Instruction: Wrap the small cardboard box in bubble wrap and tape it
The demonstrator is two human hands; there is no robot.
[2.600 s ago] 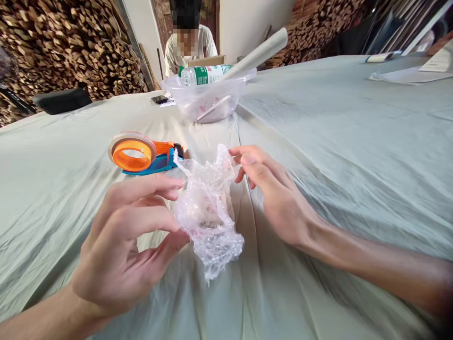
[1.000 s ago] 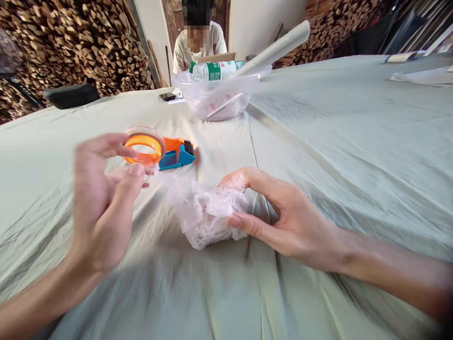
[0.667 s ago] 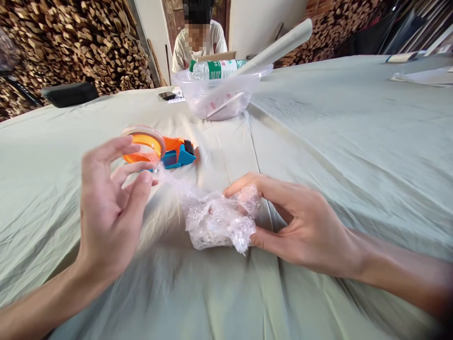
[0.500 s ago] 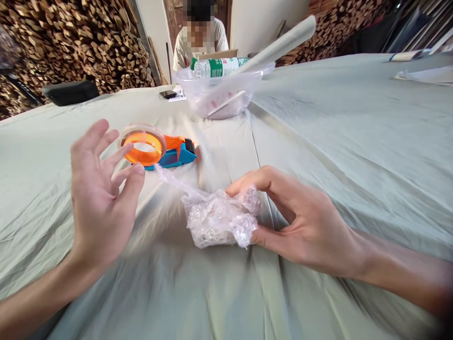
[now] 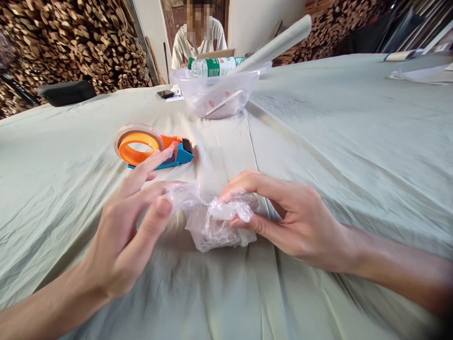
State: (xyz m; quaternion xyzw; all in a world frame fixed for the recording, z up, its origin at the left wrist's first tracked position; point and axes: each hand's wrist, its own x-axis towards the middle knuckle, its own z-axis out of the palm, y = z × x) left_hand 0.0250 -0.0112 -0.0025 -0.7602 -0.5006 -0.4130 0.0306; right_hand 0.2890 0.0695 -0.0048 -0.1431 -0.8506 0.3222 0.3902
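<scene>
Crinkled clear bubble wrap (image 5: 215, 222), bundled around something pinkish that cannot be made out, lies on the grey-green tablecloth (image 5: 336, 141) directly between the two hands. Right hand (image 5: 293, 222) grasps the bundle's right side, thumb beneath and fingers curled over the top, pinning it to the cloth. Left hand (image 5: 127, 231) is closed loosely, thumb and fingers pinching the loose flap at the bundle's left end; the forefinger points away from the body.

Change noted: half a second ago the left hand was spread open and clear of the wrap, with a thin tail of film stretched out toward it. That tail is now gathered in against the bundle and the left hand is back in contact. The right hand's hold is unchanged in kind, though the bundle sits slightly more compact.

Judgement: the wrapping is being tightened and the loose end folded in; the bundle is not yet sealed.

Orange and blue tape dispenser (image 5: 152, 148) sits just beyond the left fingertips, untouched. Farther off, beyond both hands, a clear plastic bowl (image 5: 219, 89) carries a water bottle (image 5: 212, 66). Another person (image 5: 198, 33) sits behind it.
</scene>
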